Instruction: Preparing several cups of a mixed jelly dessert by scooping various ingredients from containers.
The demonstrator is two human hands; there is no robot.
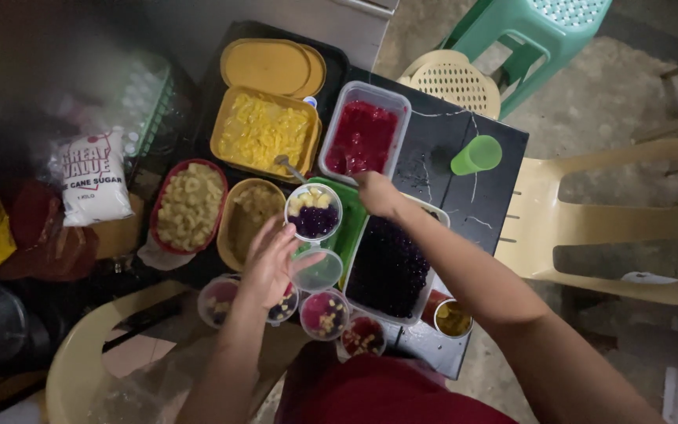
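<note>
A person's left hand grips a clear cup of fruit and purple jelly over the dark desk, while the right hand, just right of the cup, closes on something I cannot make out beside the red jelly tub.

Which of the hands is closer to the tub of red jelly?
The right. The right hand sits just below the red jelly tub, near its front edge. The left hand is farther down, beside a clear cup of toppings.
</note>
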